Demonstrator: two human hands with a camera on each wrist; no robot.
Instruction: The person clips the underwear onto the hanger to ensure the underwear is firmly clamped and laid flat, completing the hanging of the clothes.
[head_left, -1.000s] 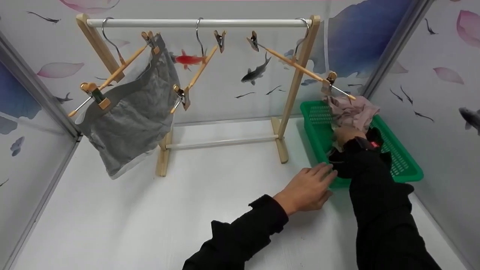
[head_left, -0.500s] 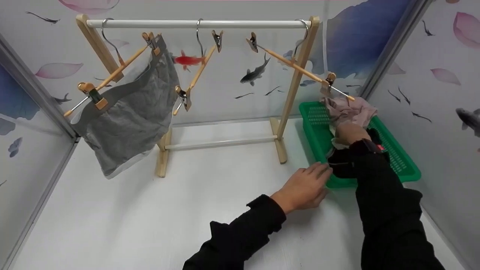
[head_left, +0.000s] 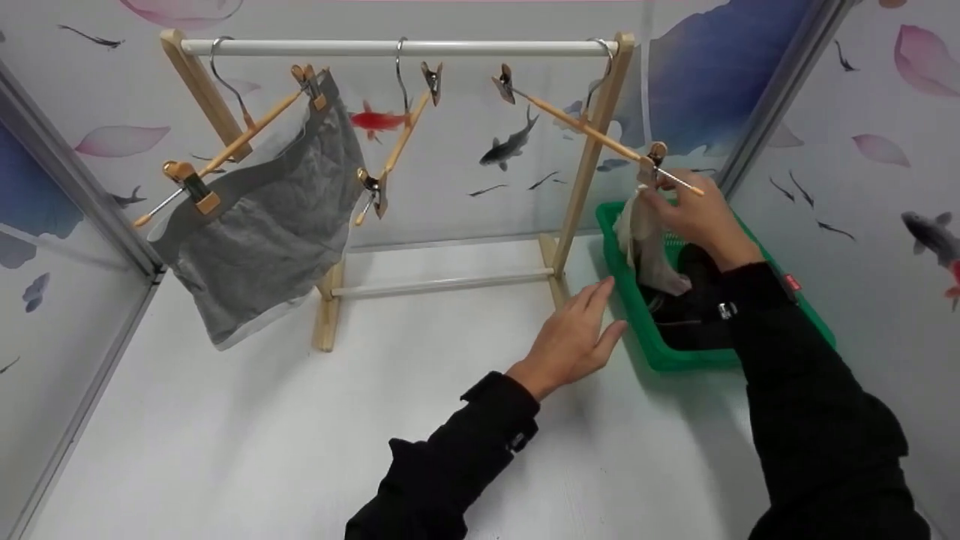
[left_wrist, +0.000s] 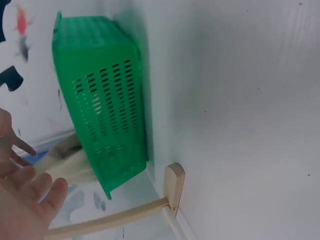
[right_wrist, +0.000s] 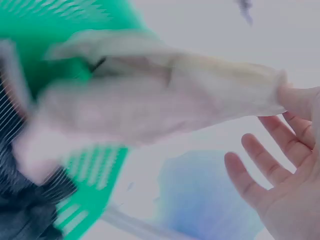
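Observation:
My right hand pinches the top of a pale pink and cream cloth garment between thumb and fingertips. The garment hangs down over the green basket; its folds hide what kind it is. In the right wrist view the garment stretches from the thumb toward the basket, blurred, while the other fingers are spread. Just above this hand is the front clip of the right clip hanger. My left hand, fingers extended and holding nothing, is left of the basket. Dark clothing lies inside the basket.
A wooden rack with a white top bar stands at the back. From its left hanger hangs a grey garment with a waistband, held by two clips. A middle hanger carries only its clips. Printed wall panels enclose the table.
My right hand has risen from the basket, lifting the pale garment up to the right hanger's front clip. My left hand has drawn back leftward from the basket's rim.

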